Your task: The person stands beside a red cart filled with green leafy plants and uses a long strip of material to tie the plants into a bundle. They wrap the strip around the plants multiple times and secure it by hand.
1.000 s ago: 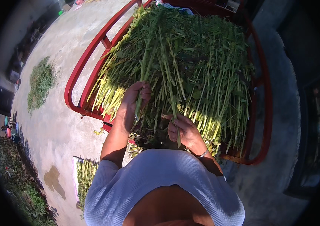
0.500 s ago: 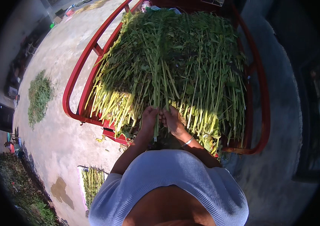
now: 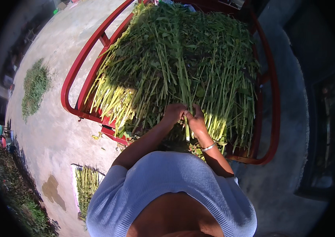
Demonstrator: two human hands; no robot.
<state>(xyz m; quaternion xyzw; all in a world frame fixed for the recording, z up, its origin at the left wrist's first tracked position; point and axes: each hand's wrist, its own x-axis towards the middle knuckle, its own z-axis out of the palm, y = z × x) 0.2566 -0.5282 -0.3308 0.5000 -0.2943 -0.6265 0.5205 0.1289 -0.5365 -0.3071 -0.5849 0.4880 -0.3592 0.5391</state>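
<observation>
A thick layer of cut green plant stalks (image 3: 222, 75) lies in a red cart bed (image 3: 96, 81), leafy tops away from me and pale cut ends toward me. At the near edge of the pile, my left hand (image 3: 174, 113) and my right hand (image 3: 196, 121) meet, both closed on a small bunch of stalks (image 3: 184, 85). Its cut ends stick out below my fingers, and its leafy part runs forward over the pile. My fingertips partly hide one another. A silver bracelet (image 3: 208, 147) circles my right wrist.
Curved red rails (image 3: 272, 106) border the cart's sides. On the concrete at left lies a heap of loose greenery (image 3: 35, 89). Nearer me, more stalks (image 3: 87, 187) rest in a row on a white sheet. A planted bed (image 3: 21, 193) runs along the lower left.
Both hands have shifted to the right together with the bunch. My left hand now reaches across in front of me, close against the right. The view has shifted slightly.
</observation>
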